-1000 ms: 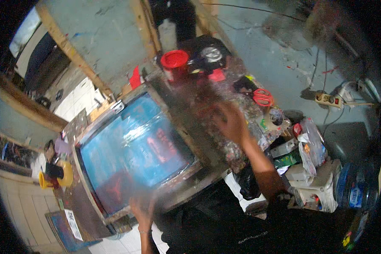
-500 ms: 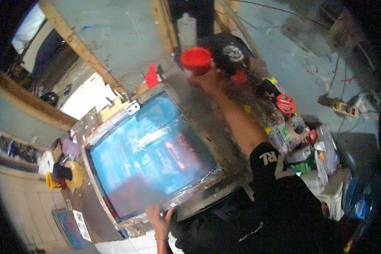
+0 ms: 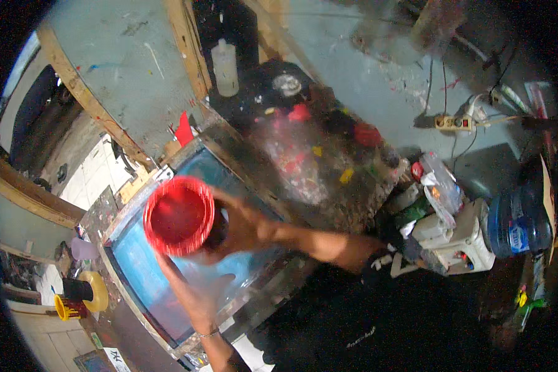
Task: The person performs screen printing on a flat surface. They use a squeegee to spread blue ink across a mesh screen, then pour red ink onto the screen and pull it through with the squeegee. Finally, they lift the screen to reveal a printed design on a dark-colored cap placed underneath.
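A round red tub (image 3: 178, 217) with red contents hangs above the screen-printing frame, its mouth toward me. My right hand (image 3: 245, 226) is closed around its right side. My left hand (image 3: 192, 297) is raised to its lower left side, the fingers against it and partly hidden beneath. Both hands are somewhat blurred. Under them lies the screen-printing frame, whose blue mesh (image 3: 149, 279) is partly covered by the tub and my arms. A reddish patch shows near its close edge.
A paint-stained bench (image 3: 304, 186) extends to the right, with a black cloth item and a white bottle (image 3: 225, 68) at its far end. At left stand yellow containers (image 3: 96, 291) and a purple cup (image 3: 82, 248). A power strip (image 3: 454, 123) and blue water jug (image 3: 518, 229) are at right.
My right hand has brought the red tub from the back of the bench to above the frame. My left hand has left the frame's near edge and come up to the tub.
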The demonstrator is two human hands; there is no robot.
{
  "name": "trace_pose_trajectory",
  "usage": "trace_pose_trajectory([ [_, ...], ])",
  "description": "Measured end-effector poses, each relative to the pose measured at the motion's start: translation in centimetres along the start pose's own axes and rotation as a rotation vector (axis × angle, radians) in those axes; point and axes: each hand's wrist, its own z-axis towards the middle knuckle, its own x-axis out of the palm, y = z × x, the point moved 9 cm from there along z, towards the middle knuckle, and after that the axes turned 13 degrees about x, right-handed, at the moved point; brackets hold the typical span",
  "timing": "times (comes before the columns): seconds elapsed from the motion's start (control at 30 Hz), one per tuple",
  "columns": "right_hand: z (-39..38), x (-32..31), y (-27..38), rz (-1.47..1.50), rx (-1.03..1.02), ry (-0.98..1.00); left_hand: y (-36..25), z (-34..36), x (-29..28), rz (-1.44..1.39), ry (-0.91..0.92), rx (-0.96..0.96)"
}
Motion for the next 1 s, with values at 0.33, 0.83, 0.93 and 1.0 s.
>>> trace_pose_trajectory([
  [0.33, 0.7, -16.3, -5.1, -0.444, 0.037, -0.297, 6.8, -8.6, 2.1, -0.228, 0.052, -0.417],
  [0.83, 6.3, -19.3, -10.3, -0.636, 0.035, -0.258, -3.7, -1.5, 11.1, -0.738, -0.070, 0.079],
  [0.93, 3.1, -5.8, -8.6, -0.441, 0.125, 0.149, -3.9, -4.1, 8.2, -0.564, -0.232, -0.096],
  [1.0, 1.0, -1.8, -6.6, -0.396, 0.135, 0.262, -3.3, -5.0, 6.5, -0.513, -0.273, -0.110],
])
